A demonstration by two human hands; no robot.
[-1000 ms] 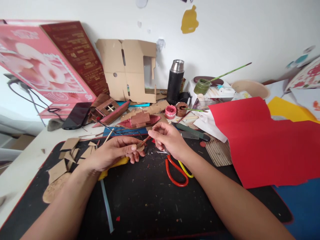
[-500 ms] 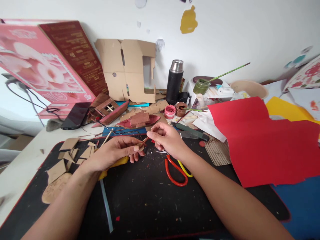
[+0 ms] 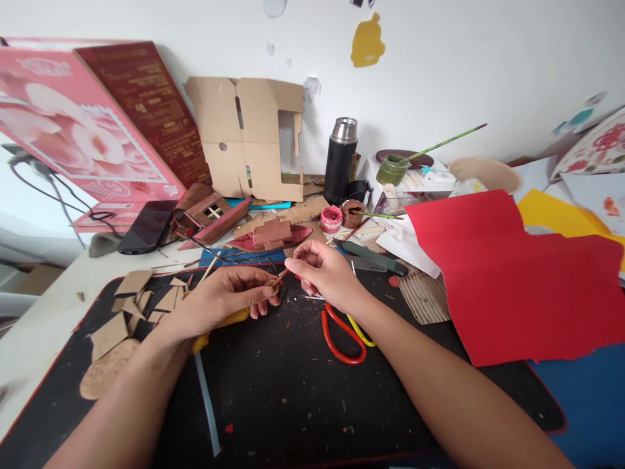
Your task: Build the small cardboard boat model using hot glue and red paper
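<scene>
Head view shows your left hand [image 3: 222, 296] pinching a small brown cardboard scrap [image 3: 271, 284] between thumb and fingertips, raised just above the black cutting mat [image 3: 293, 391], likely so you can work on it without the mat's litter in the way. Your right hand [image 3: 325, 273] meets it from the other side, fingers closed narrowly on a thin reddish-brown stick [image 3: 282, 276] whose tip touches the scrap; both grips are tight pinches, suited to parts this small. Just beyond the mat's far edge lies a red-painted cardboard boat model [image 3: 271, 234]. Red-and-yellow-handled scissors [image 3: 344, 332] lie on the mat, partly under your right wrist and within easy reach. Cut cardboard pieces [image 3: 137, 296] are scattered at the mat's left edge, and a large red paper sheet [image 3: 508, 273] overlaps its right edge.
</scene>
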